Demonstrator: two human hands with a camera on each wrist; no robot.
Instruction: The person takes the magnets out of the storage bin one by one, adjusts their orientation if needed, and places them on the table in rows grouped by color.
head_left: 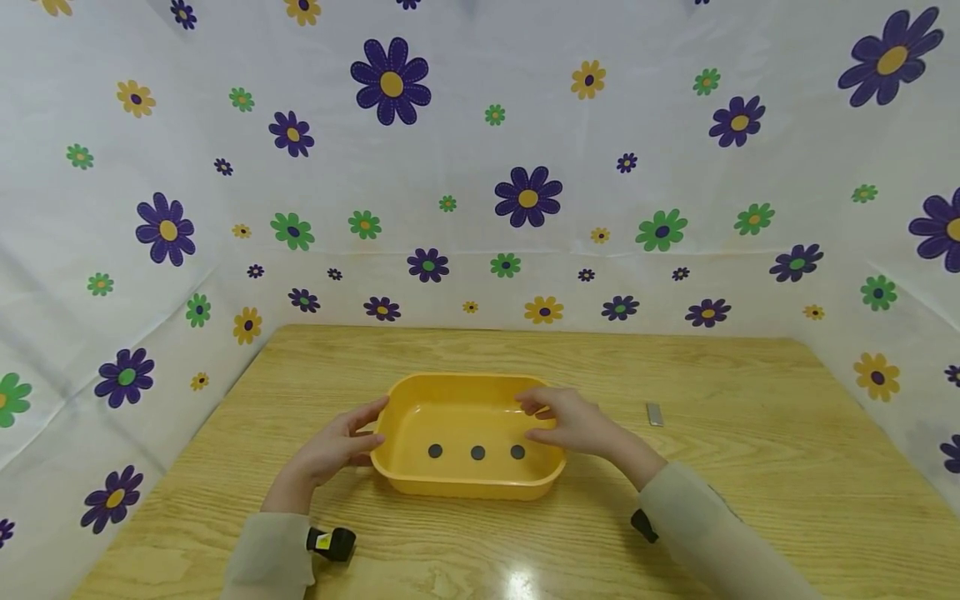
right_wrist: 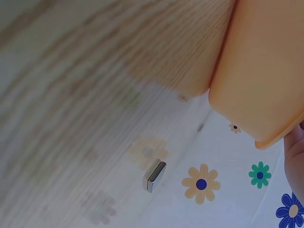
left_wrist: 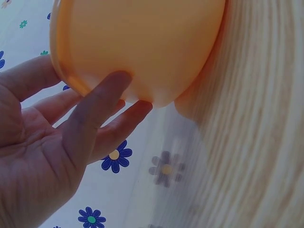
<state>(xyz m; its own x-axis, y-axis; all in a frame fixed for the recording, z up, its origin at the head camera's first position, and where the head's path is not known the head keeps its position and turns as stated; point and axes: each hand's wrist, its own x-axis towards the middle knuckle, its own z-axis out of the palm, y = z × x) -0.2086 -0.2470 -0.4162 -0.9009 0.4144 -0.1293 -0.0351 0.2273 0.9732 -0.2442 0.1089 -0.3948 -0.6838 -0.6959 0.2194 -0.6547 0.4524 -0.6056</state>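
Observation:
A yellow plastic basin (head_left: pixel 468 487) with a raised rim sits on the table. Three dark round discs, a left one (head_left: pixel 435 451), a middle one (head_left: pixel 477 452) and a right one (head_left: pixel 517 452), lie in a row on its floor. My left hand (head_left: pixel 330 450) touches the basin's left end; in the left wrist view its thumb and fingers lie spread against the outer wall. Above the right rim, my right hand (head_left: pixel 573 421) reaches over the inside, thumb and fingers apart, nothing visible between them. Only a sliver of that hand (right_wrist: pixel 294 159) shows in the right wrist view.
A small flat silvery block (head_left: pixel 655 414) lies on the wooden table (head_left: pixel 750 500), right of the basin. In the right wrist view this block (right_wrist: pixel 155 175) shows a dark line along its side. Flower-printed white cloth (head_left: pixel 465 150) surrounds the table at the back and sides.

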